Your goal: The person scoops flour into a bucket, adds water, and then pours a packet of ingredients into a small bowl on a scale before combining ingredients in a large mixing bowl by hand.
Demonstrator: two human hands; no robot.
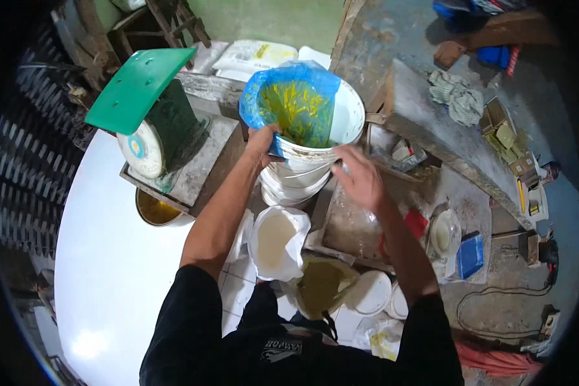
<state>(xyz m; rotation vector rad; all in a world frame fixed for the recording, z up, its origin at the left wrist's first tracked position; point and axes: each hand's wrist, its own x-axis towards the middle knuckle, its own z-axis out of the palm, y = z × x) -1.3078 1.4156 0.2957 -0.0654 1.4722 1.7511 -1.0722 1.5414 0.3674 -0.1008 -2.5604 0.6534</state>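
Observation:
A white bucket [349,106] lined with a blue plastic bag [321,87], streaked yellow inside, sits at the centre on more stacked white buckets [293,193]. My left hand [262,143] grips the left side of the lined bucket's rim, fingers closed on bag and bucket. My right hand [359,177] is at the bucket's front right, fingertips at or very near the rim, fingers apart and slightly bent. Below, nearer me, are a white bag of pale contents [275,241] and a container of olive-coloured contents [318,289].
A green scale [138,96] stands on a platform [209,154] at left, above a pot [156,209] and white surface [109,270]. Right are a cluttered ledge [418,116], wooden tray [350,219], blue tray [469,257], lidded tubs [370,293] and cables [495,289]. Sacks [254,58] lie behind.

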